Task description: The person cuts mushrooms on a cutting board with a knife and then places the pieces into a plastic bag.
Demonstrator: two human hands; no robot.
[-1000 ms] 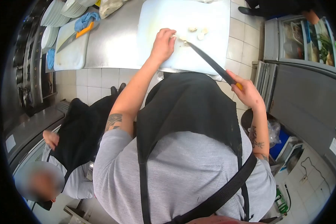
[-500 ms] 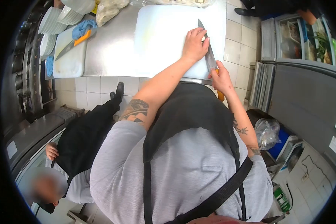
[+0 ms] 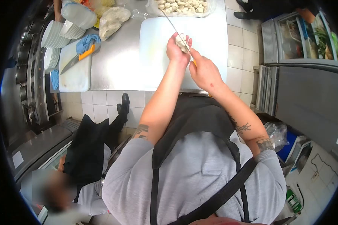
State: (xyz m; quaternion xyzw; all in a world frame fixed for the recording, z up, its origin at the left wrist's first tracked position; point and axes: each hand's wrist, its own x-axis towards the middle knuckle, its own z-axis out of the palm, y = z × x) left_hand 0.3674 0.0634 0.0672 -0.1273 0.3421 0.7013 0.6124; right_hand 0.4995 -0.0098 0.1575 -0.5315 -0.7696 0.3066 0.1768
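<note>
My left hand (image 3: 177, 52) is turned up and cupped around a pale, whitish mushroom (image 3: 180, 42), above the white cutting board (image 3: 154, 56). My right hand (image 3: 207, 72) is closed round the orange-yellow handle of a long knife (image 3: 170, 23). The blade slants up and to the left, lying across the mushroom in my palm. Beyond the board's far edge is a plastic-lined tray (image 3: 205, 14) with many pale mushrooms (image 3: 184, 6). Whether the blade has cut into the mushroom cannot be made out.
On the left, a second knife (image 3: 69, 64) and a blue cloth (image 3: 88, 43) lie on a smaller board (image 3: 76, 78). Stacked white bowls (image 3: 52, 34) and a plastic bag (image 3: 114, 22) stand nearby. A co-worker (image 3: 87, 150) is at my left; another person's shoes (image 3: 244, 15) show at upper right.
My left hand has lifted off the board and turned palm up with the mushroom. My right hand has brought the knife up and left over it. The view has tilted, showing more of the tray.
</note>
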